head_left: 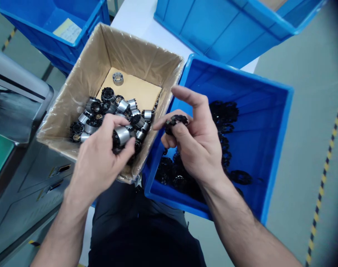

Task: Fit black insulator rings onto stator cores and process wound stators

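Observation:
My left hand (98, 159) is closed around a silver metal cylinder with a black end piece (121, 136), held over the near corner of a plastic-lined cardboard box (82, 79). Several more silver and black cylinders (108, 107) lie in that box, and one ring (118, 78) sits apart on its cardboard floor. My right hand (195, 142) pinches a black toothed plastic ring (175, 121) between thumb and fingers, index finger raised, above the left side of a blue bin (280, 122). Several black plastic rings (223, 113) lie in that bin.
A blue crate (232, 26) stands on the white table at the back right. Another blue crate with a paper label (46, 18) is at the back left. A grey machine cabinet (19, 111) is to the left. Yellow-black floor tape (327, 163) runs along the right.

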`<action>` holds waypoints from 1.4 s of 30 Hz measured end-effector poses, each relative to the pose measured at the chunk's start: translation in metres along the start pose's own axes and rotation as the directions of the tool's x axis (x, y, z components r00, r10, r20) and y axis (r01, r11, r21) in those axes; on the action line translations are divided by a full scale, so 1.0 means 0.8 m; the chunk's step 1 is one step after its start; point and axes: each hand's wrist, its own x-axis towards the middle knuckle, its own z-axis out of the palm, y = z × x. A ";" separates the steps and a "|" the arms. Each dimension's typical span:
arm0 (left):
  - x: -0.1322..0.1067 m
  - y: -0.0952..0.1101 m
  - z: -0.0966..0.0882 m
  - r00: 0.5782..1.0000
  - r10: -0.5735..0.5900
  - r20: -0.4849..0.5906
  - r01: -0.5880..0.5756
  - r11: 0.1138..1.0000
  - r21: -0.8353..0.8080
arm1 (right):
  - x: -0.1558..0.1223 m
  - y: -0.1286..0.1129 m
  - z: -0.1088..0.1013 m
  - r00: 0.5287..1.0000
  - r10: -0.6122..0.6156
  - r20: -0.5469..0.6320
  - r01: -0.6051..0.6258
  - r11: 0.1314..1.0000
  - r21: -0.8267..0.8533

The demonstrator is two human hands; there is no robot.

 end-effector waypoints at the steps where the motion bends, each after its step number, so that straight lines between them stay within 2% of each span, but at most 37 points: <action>1: 0.002 -0.003 -0.008 0.998 -0.001 -0.065 0.006 0.997 0.072 | 0.000 -0.001 0.002 1.000 0.002 -0.003 -0.002 1.000 0.029; 3: 0.005 -0.007 -0.019 0.982 0.007 -0.191 0.000 0.999 0.035 | 0.000 -0.006 0.009 0.999 0.035 0.025 -0.037 0.996 0.082; 5: 0.006 -0.004 -0.018 0.963 0.004 -0.270 -0.050 0.985 -0.165 | -0.001 -0.011 0.018 0.994 0.092 0.060 -0.098 0.987 0.124; 7: 0.007 0.004 -0.007 0.960 -0.050 -0.275 -0.067 0.914 -0.401 | -0.002 -0.016 0.025 0.990 0.124 0.069 -0.135 0.974 0.182; 8: 0.008 0.009 0.001 0.964 -0.094 -0.249 -0.050 0.855 -0.515 | -0.003 -0.017 0.027 0.990 0.132 0.058 -0.141 0.968 0.208; 10: 0.011 0.019 0.019 0.973 -0.192 -0.130 0.049 0.719 -0.693 | -0.004 -0.019 0.027 0.989 0.142 0.028 -0.145 0.960 0.238; 12: 0.012 0.027 0.036 0.967 -0.254 0.012 0.170 0.608 -0.775 | -0.005 -0.019 0.024 0.988 0.156 -0.001 -0.151 0.960 0.236; 14: 0.010 0.030 0.050 0.956 -0.281 0.089 0.242 0.576 -0.781 | -0.005 -0.019 0.021 0.987 0.163 -0.013 -0.156 0.963 0.221; 18: 0.000 0.027 0.066 0.958 -0.282 0.048 0.223 0.633 -0.741 | -0.007 -0.017 0.019 0.997 0.072 -0.025 -0.068 0.988 0.138; 20: -0.004 0.024 0.066 0.968 -0.250 0.029 0.192 0.659 -0.727 | -0.008 -0.015 0.020 0.999 0.003 -0.035 0.000 0.996 0.093; 22: -0.007 0.022 0.065 0.974 -0.217 0.058 0.190 0.658 -0.729 | -0.009 -0.013 0.021 0.998 -0.049 -0.041 0.051 0.998 0.042; 26: -0.010 0.018 0.062 0.969 -0.188 0.160 0.246 0.670 -0.700 | -0.009 -0.011 0.023 0.995 -0.089 -0.044 0.086 0.994 -0.074; 30: -0.012 0.015 0.062 0.969 -0.179 0.169 0.246 0.701 -0.669 | -0.009 -0.007 0.023 0.989 -0.140 -0.036 0.133 0.978 -0.163; 33: -0.012 0.015 0.061 0.970 -0.170 0.171 0.241 0.712 -0.659 | -0.010 -0.005 0.023 0.960 -0.279 -0.022 0.264 0.929 -0.257; 36: -0.012 0.013 0.060 0.965 -0.143 0.221 0.256 0.706 -0.660 | -0.011 -0.002 0.023 0.912 -0.410 -0.016 0.380 0.860 -0.340; 37: -0.012 0.012 0.059 0.965 -0.133 0.226 0.253 0.705 -0.663 | -0.011 -0.002 0.024 0.909 -0.415 -0.026 0.381 0.856 -0.349; 40: -0.012 0.007 0.057 0.971 -0.109 0.213 0.227 0.706 -0.670 | -0.011 -0.001 0.025 0.941 -0.332 -0.065 0.291 0.893 -0.343; 42: -0.012 0.003 0.053 0.963 -0.085 0.257 0.242 0.693 -0.679 | -0.010 -0.003 0.024 0.943 -0.330 -0.043 0.291 0.879 -0.378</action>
